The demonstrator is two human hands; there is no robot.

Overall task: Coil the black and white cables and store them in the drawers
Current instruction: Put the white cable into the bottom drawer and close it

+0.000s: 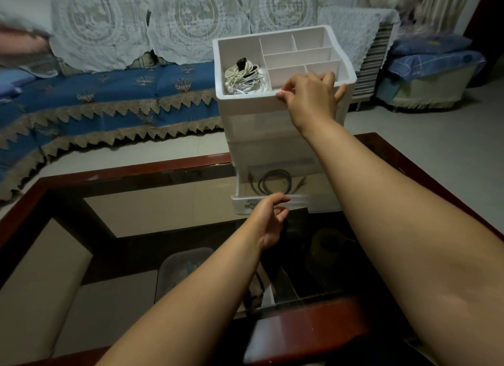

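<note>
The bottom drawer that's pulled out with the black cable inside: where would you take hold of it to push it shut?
Take the bottom drawer by its white front lip, coming from the front, where the left hand hovers. That lip sticks out past the cabinet and the coiled black cable lies behind it. The right hand steadies the top tray.

Two bare forearms enter from the bottom of the frame, one from lower centre and a broader one from the lower right. No sleeves show on either arm up to the frame edge. The left hand (268, 218) and right hand (311, 93) wear no gloves, rings, watch or bracelet. Nails are short and unpainted.
</note>
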